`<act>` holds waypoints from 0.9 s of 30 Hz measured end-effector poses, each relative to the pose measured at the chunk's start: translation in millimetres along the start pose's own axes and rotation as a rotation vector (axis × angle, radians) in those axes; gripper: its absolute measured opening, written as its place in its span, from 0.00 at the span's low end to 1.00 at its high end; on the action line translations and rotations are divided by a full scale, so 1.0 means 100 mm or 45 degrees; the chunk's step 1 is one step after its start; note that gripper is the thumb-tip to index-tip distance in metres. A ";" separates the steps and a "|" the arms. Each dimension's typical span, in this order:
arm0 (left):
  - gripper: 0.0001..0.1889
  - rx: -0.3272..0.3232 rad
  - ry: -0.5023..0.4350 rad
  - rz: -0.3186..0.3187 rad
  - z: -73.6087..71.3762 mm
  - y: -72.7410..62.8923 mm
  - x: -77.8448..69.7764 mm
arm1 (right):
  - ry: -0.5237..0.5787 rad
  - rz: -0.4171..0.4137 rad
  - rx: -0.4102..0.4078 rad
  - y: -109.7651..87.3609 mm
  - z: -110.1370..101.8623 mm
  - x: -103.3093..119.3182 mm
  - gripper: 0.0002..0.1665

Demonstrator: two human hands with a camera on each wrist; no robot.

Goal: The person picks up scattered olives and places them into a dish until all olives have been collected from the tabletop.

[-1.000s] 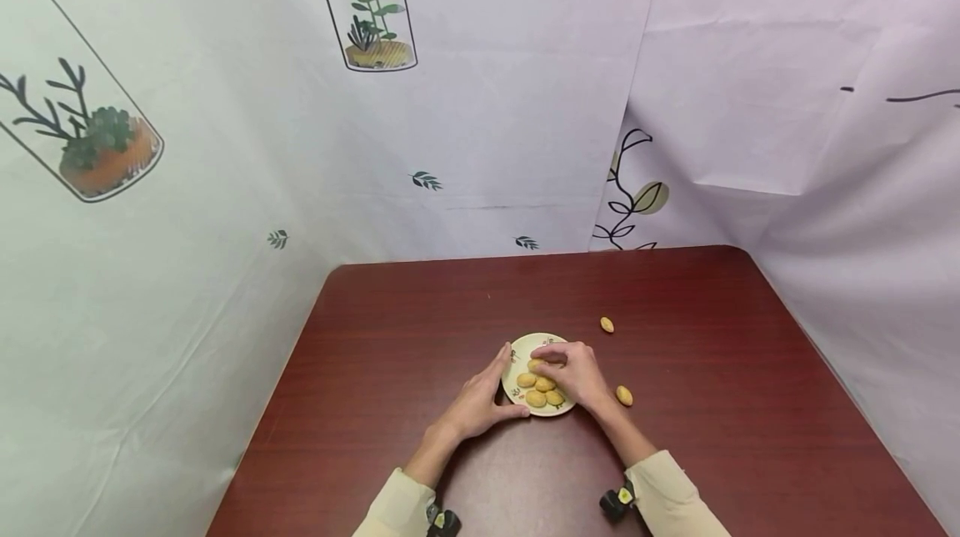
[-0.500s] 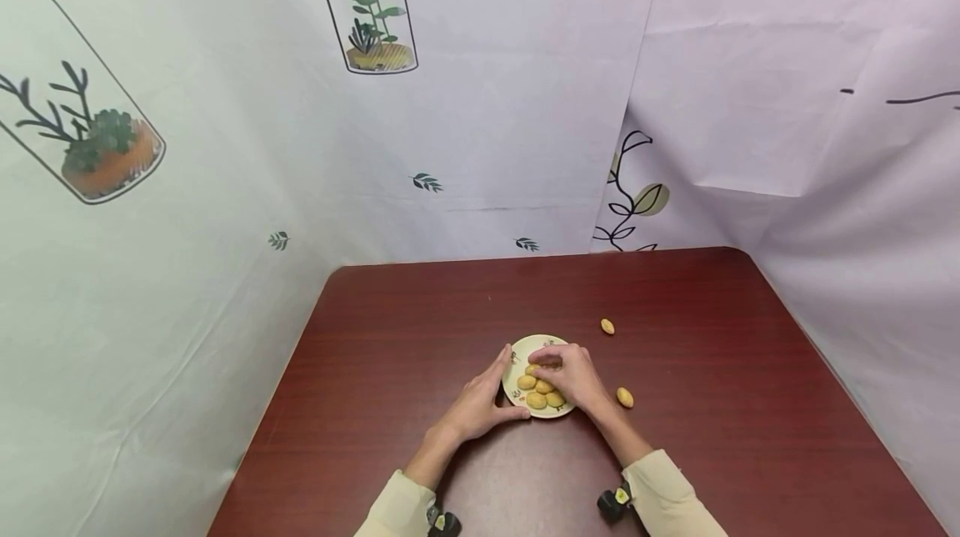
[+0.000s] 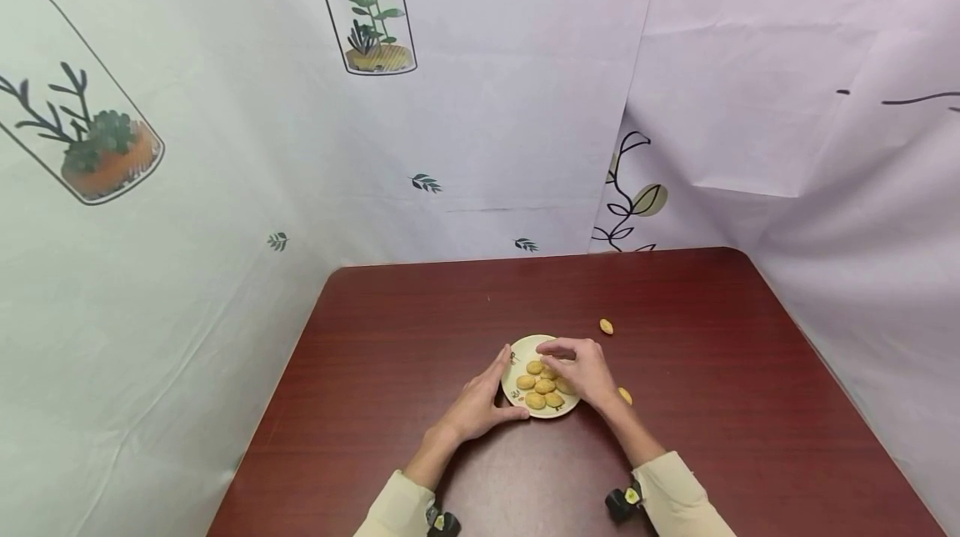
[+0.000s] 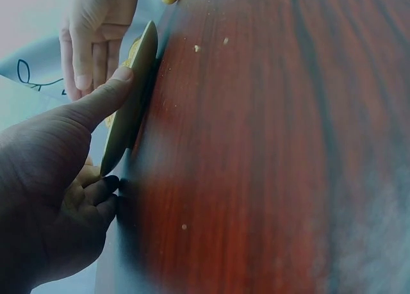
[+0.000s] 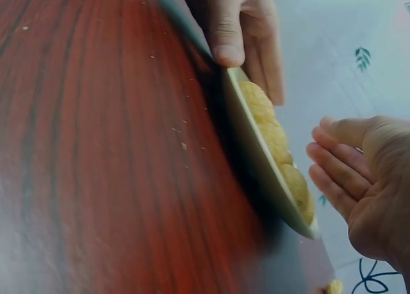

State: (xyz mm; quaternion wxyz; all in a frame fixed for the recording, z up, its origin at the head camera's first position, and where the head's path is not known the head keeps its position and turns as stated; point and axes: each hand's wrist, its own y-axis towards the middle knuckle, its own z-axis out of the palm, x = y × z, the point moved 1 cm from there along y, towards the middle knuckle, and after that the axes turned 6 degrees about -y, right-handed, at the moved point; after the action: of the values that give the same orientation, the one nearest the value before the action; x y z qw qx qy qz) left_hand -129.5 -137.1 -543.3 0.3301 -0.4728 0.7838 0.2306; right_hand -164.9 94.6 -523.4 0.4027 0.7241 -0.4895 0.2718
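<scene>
A small cream plate with a floral pattern holds several yellow, oval, bumpy pieces clustered on it. My left hand holds the plate at its left side, thumb at the near rim and fingers along the left edge; in the left wrist view the plate sits between thumb and fingers. My right hand hovers over the plate's right part, covering some of the pieces. In the right wrist view, the right hand has loosely bent fingers with nothing between them, just apart from the pieces.
Two more yellow pieces lie on the dark red table: one loose piece beyond the plate to the right, another piece partly behind the right forearm. Small crumbs dot the tabletop. A printed cloth hangs behind.
My right hand has drawn back slightly to the right and its fingers have left the pieces, showing more of them on the plate. The left hand and plate have stayed put.
</scene>
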 end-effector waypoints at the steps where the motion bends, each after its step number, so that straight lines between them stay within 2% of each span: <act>1: 0.60 0.000 0.000 -0.001 0.00 0.00 0.00 | 0.016 -0.010 -0.008 0.00 -0.03 0.00 0.10; 5: 0.60 0.007 -0.002 -0.012 -0.01 0.00 -0.01 | 0.070 -0.005 -0.033 -0.02 -0.14 -0.03 0.09; 12: 0.61 0.002 -0.011 -0.012 -0.01 0.00 -0.01 | 0.222 0.072 -0.074 -0.09 -0.38 -0.07 0.10; 22: 0.61 0.008 0.020 0.002 0.01 0.00 0.01 | 0.281 0.149 -0.127 -0.29 -0.79 -0.28 0.18; 27: 0.60 0.010 0.017 0.009 0.02 0.00 0.02 | 0.337 0.170 -0.101 -0.41 -0.92 -0.39 0.24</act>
State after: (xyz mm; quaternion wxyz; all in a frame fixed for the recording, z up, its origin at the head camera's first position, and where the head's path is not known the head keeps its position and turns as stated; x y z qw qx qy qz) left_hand -129.7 -137.1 -545.9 0.3259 -0.4703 0.7885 0.2256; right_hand -140.9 200.0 -518.4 0.4731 0.6313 -0.4897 0.3713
